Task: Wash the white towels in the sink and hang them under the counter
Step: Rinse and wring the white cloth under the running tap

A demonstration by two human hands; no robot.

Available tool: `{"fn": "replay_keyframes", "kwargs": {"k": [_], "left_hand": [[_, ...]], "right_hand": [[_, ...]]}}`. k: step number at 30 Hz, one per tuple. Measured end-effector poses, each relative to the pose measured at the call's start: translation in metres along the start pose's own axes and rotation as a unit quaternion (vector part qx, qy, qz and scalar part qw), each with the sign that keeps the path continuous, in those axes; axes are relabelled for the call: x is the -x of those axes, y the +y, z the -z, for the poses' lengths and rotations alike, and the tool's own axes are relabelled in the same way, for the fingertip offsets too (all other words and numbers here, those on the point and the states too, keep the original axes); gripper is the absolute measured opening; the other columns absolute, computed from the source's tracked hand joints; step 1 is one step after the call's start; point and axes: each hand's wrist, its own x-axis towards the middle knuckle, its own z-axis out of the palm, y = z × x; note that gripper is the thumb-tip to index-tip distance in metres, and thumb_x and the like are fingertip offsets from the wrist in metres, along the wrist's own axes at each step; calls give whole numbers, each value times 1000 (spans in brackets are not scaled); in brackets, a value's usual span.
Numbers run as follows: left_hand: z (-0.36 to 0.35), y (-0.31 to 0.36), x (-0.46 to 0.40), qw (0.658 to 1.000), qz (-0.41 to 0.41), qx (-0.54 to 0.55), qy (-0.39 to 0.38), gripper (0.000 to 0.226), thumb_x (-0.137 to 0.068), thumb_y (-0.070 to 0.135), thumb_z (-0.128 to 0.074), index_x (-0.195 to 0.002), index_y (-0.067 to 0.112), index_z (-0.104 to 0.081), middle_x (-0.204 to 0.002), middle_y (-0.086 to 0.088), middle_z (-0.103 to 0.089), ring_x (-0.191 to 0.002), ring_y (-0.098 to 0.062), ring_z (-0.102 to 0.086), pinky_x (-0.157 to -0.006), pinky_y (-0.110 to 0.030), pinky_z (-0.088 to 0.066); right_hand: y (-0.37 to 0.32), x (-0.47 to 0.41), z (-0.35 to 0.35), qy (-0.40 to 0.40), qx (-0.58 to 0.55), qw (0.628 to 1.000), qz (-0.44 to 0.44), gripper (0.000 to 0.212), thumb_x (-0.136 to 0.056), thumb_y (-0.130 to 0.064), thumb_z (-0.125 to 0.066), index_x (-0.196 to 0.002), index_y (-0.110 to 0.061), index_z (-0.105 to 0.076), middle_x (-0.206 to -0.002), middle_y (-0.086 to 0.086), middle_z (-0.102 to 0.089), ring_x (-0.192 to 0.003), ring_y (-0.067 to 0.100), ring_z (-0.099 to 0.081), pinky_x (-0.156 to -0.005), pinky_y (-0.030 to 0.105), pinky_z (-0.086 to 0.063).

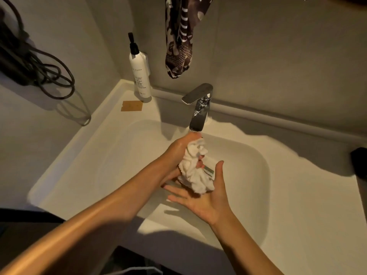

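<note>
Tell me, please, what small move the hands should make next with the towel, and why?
Probably close the right hand over the towel and squeeze. The left hand bunches it under the tap, over the sink, while the right palm lies open beneath, touching only its lower end.

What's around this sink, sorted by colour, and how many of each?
White: 3, the towel, the pump bottle and the sink.
Silver: 1, the faucet.
Brown patterned: 1, the hanging cloth.
Tan: 1, the flat card.
Black: 1, the coiled cord.
Total: 7.
</note>
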Motion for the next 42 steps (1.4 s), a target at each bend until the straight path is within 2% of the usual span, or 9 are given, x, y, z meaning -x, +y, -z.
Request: {"fn": "replay_keyframes", "kwargs": {"k": [4, 6, 11, 16, 23, 27, 30, 37, 42], "left_hand": [[8, 9, -1, 948, -24, -304, -95, 19, -83, 6, -61, -73, 14, -48, -111, -7, -76, -107, -20, -71, -77, -25, -55], [5, 17, -2, 911, 12, -389, -138, 19, -79, 5, -65, -76, 14, -49, -122, -10, -72, -116, -25, -67, -78, -31, -54], [-4, 37, 0, 930, 42, -326, -167, 17, -87, -1, -63, -84, 8, -49, -85, -13, -77, -77, -22, -75, -68, -25, -55], [-8, 20, -6, 977, -1, -211, -25, 27, -79, 3, -75, -66, 13, -54, -58, -12, -63, -54, -24, -59, -62, -29, -52], [-16, 2, -29, 921, 7, -326, 211, 29, -77, 4, -63, -53, 12, -48, -41, -1, -50, -41, -16, -47, -49, -19, -38], [-14, -6, -33, 917, 39, -281, 280, 33, -76, 2, -58, -47, 11, -45, -48, -7, -48, -46, -22, -42, -51, -25, -35], [-11, -7, -33, 912, 65, -233, 330, 30, -83, 6, -57, -56, 10, -47, -55, -6, -51, -46, -18, -46, -45, -23, -33], [10, -22, -33, 905, 93, -225, 348, 30, -88, 14, -51, -59, 12, -46, -62, -4, -51, -54, -16, -46, -53, -26, -39], [19, -40, -32, 892, 112, -243, 365, 27, -89, 18, -52, -65, 5, -53, -64, -6, -59, -61, -20, -54, -67, -30, -44]], "right_hand": [[-10, 1, -11, -85, 83, 992, -42, 76, -76, -7, -82, -140, 0, -42, -134, 29, -51, -97, 34, -67, -69, 29, -61], [-12, -2, -22, -67, 196, 977, -58, 66, -71, 2, -81, -128, -3, -48, -116, 20, -56, -70, 11, -58, -50, 13, -42], [-18, -1, -34, -43, 251, 966, -52, 48, -70, 4, -80, -108, -2, -50, -75, 6, -44, -48, 2, -44, -42, 11, -30], [-17, -4, -45, 95, 361, 928, 7, 24, -82, 11, -58, -101, -3, -54, -61, 1, -49, -41, 3, -37, -38, 14, -20], [-3, -32, -28, 343, 602, 715, 98, 10, -65, -12, -67, -71, -13, -60, -67, 19, -64, -48, 22, -55, -46, 28, -42], [3, -45, -12, 392, 699, 585, 127, 19, -73, -18, -66, -90, -10, -71, -91, 10, -75, -83, 28, -70, -68, 29, -53], [5, -48, -10, 388, 755, 514, 125, 14, -82, -18, -60, -89, -11, -70, -94, 12, -74, -82, 27, -69, -66, 29, -51], [14, -45, -3, 349, 847, 388, 100, 22, -83, -11, -59, -103, -5, -67, -101, 15, -72, -89, 32, -69, -70, 35, -54], [23, -38, 4, 328, 872, 349, 99, 32, -90, -21, -54, -116, -2, -60, -112, 16, -68, -98, 35, -67, -70, 34, -45]]}}
